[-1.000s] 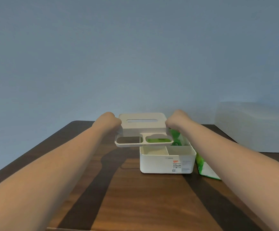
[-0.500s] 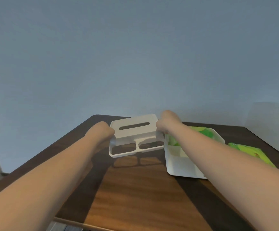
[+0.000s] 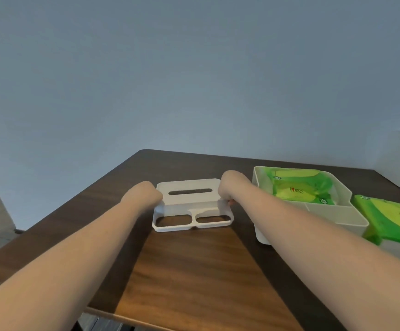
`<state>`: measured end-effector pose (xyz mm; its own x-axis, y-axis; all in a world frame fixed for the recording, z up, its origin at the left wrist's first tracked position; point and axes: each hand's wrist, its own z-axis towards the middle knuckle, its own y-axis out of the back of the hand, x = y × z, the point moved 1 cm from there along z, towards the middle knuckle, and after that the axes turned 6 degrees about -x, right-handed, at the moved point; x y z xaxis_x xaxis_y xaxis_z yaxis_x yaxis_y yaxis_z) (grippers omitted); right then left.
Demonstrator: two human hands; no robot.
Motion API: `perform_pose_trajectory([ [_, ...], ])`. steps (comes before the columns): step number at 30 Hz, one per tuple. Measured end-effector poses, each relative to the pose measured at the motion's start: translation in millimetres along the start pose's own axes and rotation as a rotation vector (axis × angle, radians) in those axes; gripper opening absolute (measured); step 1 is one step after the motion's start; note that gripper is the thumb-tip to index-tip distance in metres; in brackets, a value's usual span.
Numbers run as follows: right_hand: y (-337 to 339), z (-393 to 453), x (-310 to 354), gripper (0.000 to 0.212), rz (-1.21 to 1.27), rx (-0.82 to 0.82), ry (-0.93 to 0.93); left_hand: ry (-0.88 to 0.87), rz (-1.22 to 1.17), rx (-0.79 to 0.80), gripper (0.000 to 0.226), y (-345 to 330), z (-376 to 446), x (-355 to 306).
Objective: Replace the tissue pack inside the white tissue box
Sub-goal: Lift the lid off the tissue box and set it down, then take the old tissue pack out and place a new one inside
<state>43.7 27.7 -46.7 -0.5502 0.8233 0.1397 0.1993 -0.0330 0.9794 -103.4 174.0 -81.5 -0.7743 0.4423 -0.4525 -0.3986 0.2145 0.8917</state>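
The white lid point(image 3: 189, 187) of the tissue box, with a slot and two oval openings, sits on the dark wooden table point(image 3: 194, 271). My left hand point(image 3: 144, 194) grips its left end and my right hand point(image 3: 231, 186) grips its right end. To the right stands the open white box base point(image 3: 337, 217), holding a crumpled green tissue pack point(image 3: 299, 189) in its far compartment. A second green tissue pack point(image 3: 392, 218) lies flat on the table just right of the base.
The table's left edge runs diagonally close to my left arm, and its near edge point(image 3: 146, 323) is at the bottom. A plain blue-grey wall point(image 3: 194, 80) stands behind the table.
Both hands carried the lid off the box base, leftward and down to the table. The view turned, so the base and the packs now appear at the right.
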Motion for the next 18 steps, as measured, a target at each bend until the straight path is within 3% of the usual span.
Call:
perform_pose_trajectory([
  [6,-6,2,0,0.022,-0.027,0.062,-0.022,-0.012,0.041,0.007,0.017,-5,3,2],
  [18,26,-34,-3,0.028,0.028,-0.119,0.09,-0.127,0.083,-0.074,0.013,22,-21,-35],
])
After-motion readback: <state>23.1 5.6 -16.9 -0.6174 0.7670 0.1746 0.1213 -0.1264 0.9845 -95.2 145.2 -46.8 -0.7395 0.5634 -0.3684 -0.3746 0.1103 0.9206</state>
